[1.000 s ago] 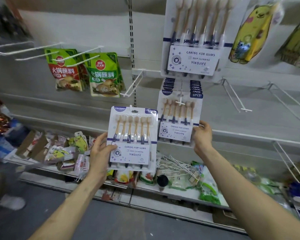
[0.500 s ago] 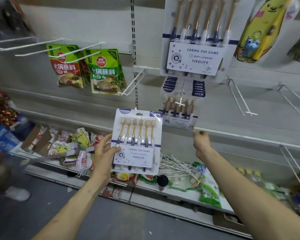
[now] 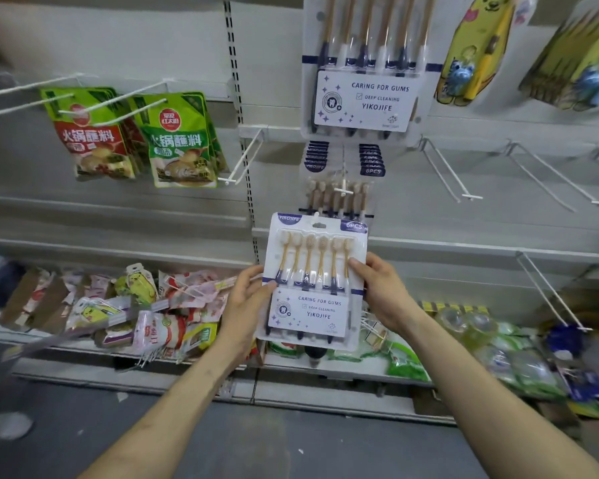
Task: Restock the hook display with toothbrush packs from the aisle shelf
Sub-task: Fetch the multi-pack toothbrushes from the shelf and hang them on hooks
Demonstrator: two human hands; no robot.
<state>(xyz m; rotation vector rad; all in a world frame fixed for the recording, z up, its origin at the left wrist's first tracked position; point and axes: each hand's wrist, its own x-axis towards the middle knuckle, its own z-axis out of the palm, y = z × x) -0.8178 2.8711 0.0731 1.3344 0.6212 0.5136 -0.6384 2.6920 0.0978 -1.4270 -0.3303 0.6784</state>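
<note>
Clearly a shop aisle: white peg hooks (image 3: 471,197) at 2 o'clock, hanging sauce pouches (image 3: 177,143) at 10, packaged goods (image 3: 159,326) heaped on the shelf (image 3: 353,369) at 8.

Pale grey metal back panels (image 3: 101,39) run the whole width of the wall unit, joined by a slotted upright (image 3: 235,63) with a column of dark slots. Horizontal rails (image 3: 118,221) cross the panels lower down. A low white shelf (image 3: 343,373) juts out above a dark grey floor (image 3: 274,444). The light is flat and even.
</note>
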